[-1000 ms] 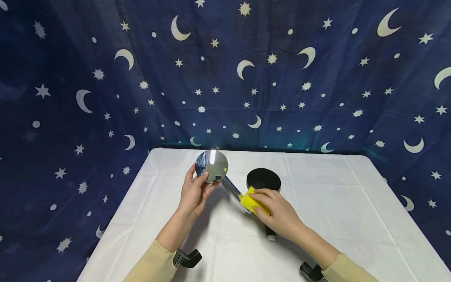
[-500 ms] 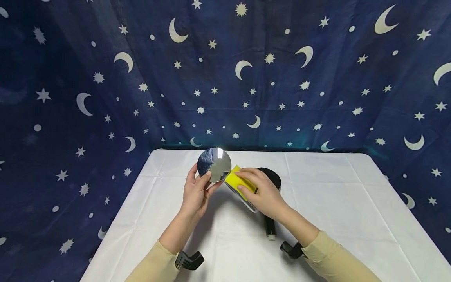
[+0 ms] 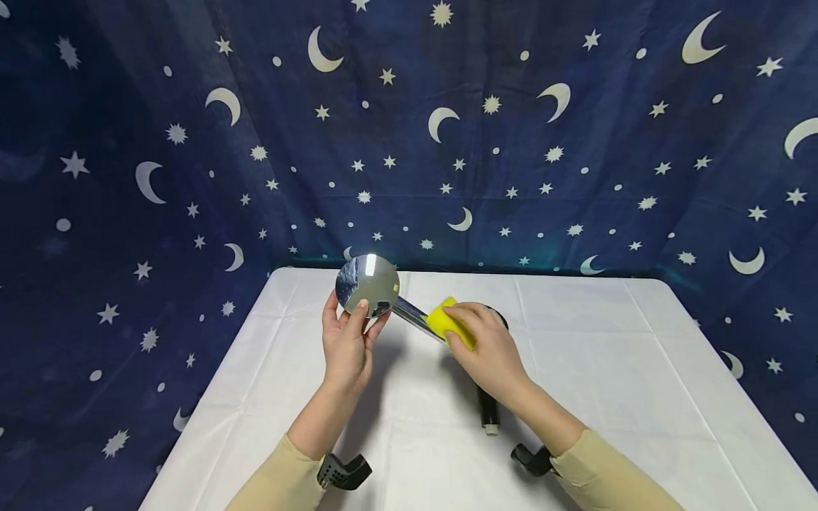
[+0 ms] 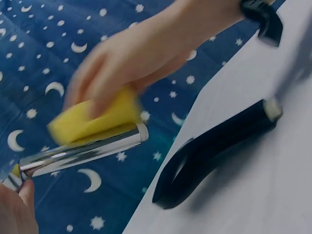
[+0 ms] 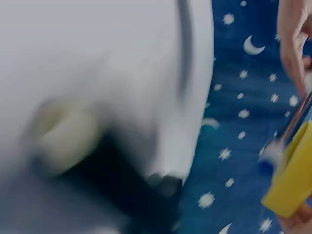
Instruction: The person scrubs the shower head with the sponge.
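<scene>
A chrome handheld shower head (image 3: 368, 284) is raised over the table, its round face mirror-bright. My left hand (image 3: 347, 348) holds it by the head end, with the thumb at the edge of the face and fingers behind. My right hand (image 3: 488, 351) grips a yellow sponge (image 3: 450, 323) against the chrome handle, which slants down to the right. In the left wrist view the sponge (image 4: 97, 119) lies along the top of the handle (image 4: 92, 151), blurred. Below my right hand, a black handheld shower head (image 3: 488, 408) lies on the table, its head mostly hidden by that hand.
A white cloth covers the table (image 3: 607, 383). Behind it and at the left hangs a dark blue curtain (image 3: 396, 128) with moons and stars. Each wrist wears a black camera mount, such as the left mount (image 3: 345, 472).
The sponge has gone up the handle towards the head, then back down part of the way. The chrome shower head has shifted slightly left and up, its handle now nearer level.
</scene>
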Demonstrator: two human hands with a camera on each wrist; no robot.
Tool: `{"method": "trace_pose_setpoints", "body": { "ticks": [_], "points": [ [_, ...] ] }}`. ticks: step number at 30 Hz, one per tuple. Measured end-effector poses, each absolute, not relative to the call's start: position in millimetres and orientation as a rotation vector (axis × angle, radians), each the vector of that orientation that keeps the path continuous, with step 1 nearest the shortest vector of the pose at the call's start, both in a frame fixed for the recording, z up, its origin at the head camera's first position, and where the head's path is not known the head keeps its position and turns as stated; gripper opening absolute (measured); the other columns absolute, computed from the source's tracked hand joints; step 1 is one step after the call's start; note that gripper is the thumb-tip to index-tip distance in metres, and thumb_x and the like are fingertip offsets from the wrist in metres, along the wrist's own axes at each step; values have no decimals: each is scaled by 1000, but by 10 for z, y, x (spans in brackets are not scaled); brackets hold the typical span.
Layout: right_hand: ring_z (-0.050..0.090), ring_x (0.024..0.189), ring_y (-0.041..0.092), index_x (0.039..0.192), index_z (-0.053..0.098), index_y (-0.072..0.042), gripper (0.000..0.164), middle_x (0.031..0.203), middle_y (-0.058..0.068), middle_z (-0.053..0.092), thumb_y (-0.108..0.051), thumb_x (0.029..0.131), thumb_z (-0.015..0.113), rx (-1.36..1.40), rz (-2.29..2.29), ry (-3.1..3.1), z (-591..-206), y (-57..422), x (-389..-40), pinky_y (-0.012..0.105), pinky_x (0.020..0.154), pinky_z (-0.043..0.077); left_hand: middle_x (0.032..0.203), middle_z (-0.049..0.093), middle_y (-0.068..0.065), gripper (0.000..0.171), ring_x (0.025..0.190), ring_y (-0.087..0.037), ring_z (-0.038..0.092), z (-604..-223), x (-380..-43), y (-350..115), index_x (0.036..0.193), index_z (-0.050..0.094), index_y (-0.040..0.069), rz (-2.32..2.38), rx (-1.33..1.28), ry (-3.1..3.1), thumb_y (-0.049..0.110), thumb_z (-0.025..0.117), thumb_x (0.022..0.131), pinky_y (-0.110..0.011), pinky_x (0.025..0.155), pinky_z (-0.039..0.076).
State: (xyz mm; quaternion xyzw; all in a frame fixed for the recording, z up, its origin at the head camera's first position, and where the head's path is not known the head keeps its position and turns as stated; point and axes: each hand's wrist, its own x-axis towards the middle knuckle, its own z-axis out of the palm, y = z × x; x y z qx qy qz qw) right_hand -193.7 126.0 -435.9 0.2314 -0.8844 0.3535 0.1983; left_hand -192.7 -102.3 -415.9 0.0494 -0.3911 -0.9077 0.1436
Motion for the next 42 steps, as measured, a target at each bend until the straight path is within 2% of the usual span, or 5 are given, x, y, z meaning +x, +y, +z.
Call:
{"method": "trace_pose_setpoints", "body": {
  "ticks": [8, 20, 28, 34, 42],
  "points": [
    [58, 109, 34, 121, 73, -14, 38, 129, 13, 62, -16, 84, 83, 1024, 495, -2179, -4232, 964, -2050, 47, 89, 54, 153, 32, -27, 74, 122, -37, 60, -4173, -1958, -940, 159, 21, 17, -2665, 372, -1229, -2, 60, 99, -37, 84, 59],
    [58, 106, 36, 118, 70, -17, 50, 123, 13, 63, -13, 73, 90, 1160, 195, -2209, -4566, 1484, -1897, 49, 90, 53, 148, 31, -25, 73, 126, -40, 55, -4144, -2047, -1223, 161, 20, 19, -2696, 530, -1112, -3, 52, 100, -40, 89, 57],
    [58, 108, 33, 120, 70, -17, 36, 125, 10, 64, -14, 86, 81, 1152, 210, -2152, -4318, 1074, -2047, 45, 91, 53, 144, 38, -27, 70, 117, -36, 63, -4166, -1990, -962, 159, 24, 20, -2709, 540, -1220, 1, 57, 101, -38, 84, 59],
    [58, 107, 32, 119, 71, -18, 38, 123, 6, 63, -17, 83, 85, 1161, 127, -2174, -4266, 972, -2068, 43, 88, 54, 140, 40, -24, 70, 104, -29, 67, -4157, -1979, -1015, 160, 24, 20, -2693, 548, -1229, 2, 58, 102, -38, 85, 58],
    [58, 109, 35, 121, 69, -18, 44, 128, 11, 62, -16, 80, 84, 1124, 328, -2294, -4536, 1391, -1954, 49, 87, 54, 154, 25, -18, 67, 128, -38, 52, -4120, -1982, -1304, 161, 26, 25, -2742, 466, -1028, 0, 52, 104, -41, 93, 56]
  ]
}}
